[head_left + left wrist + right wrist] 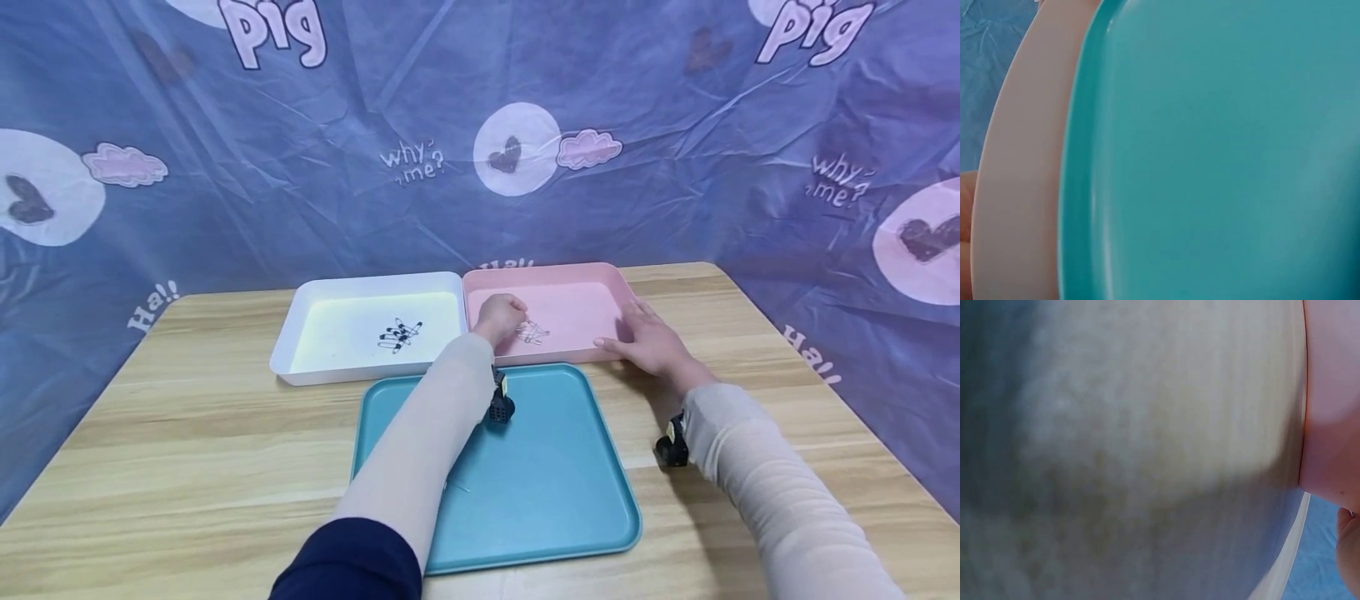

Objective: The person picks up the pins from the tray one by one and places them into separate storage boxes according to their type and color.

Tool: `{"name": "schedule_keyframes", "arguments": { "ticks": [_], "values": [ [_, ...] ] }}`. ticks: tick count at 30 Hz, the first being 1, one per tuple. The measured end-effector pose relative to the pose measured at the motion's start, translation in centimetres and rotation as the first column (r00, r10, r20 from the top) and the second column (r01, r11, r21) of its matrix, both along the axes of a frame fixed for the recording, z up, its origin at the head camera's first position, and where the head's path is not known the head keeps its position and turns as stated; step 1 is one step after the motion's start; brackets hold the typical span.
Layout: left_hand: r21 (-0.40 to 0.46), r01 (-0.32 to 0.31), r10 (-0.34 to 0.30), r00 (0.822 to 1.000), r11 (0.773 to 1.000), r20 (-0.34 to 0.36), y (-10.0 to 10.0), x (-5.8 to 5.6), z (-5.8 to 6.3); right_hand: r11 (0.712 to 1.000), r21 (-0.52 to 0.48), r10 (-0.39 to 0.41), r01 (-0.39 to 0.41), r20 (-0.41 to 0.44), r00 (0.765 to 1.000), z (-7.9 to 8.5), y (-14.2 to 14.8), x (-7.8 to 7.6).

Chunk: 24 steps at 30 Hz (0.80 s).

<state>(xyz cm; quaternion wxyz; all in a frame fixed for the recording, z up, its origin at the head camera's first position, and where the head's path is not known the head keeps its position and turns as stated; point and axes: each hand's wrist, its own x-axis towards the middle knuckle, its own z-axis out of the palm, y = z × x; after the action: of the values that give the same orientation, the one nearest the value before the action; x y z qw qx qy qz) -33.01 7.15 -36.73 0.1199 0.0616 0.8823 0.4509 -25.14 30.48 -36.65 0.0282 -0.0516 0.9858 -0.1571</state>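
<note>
My left hand (pixel 501 318) is inside the pink tray (pixel 577 298) near its left end, fingers bent, right beside a small pile of pale safety pins (pixel 532 332). Whether a pin is between those fingertips is too small to see. At the tray's front right corner, my right hand (pixel 651 343) holds the rim, its thumb over the front edge and its fingers along the right side. Black-headed safety pins (pixel 400 334) lie in a heap in the white tray (pixel 300 360). On the turquoise tray (pixel 547 475), a thin pin (pixel 458 487) shows beside the left forearm.
The white and pink trays stand side by side at the back of the wooden table (pixel 187 433). In front of them lies the turquoise tray, partly hidden by my left arm. A blue printed cloth (pixel 337 208) hangs behind the table and along its sides.
</note>
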Motion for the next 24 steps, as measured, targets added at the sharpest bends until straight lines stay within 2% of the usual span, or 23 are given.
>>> {"name": "schedule_keyframes", "arguments": {
  "ticks": [9,18,24],
  "values": [
    [0.142,-0.027,0.013,0.995,0.99,0.099,-0.9,1.0,0.4,1.0,0.0,-0.011,0.011,0.015,1.0,0.2,-0.1,0.1],
    [0.23,0.006,-0.042,0.987,0.973,0.154,-2.9,2.8,2.2,1.0,0.028,0.004,-0.004,0.0,1.0,0.4,0.0,-0.2],
    [0.29,0.001,-0.071,0.97,0.957,0.23,-4.1,4.0,3.2,0.999,0.032,0.006,-0.006,0.007,1.0,0.3,0.1,-0.2]
  ]
}}
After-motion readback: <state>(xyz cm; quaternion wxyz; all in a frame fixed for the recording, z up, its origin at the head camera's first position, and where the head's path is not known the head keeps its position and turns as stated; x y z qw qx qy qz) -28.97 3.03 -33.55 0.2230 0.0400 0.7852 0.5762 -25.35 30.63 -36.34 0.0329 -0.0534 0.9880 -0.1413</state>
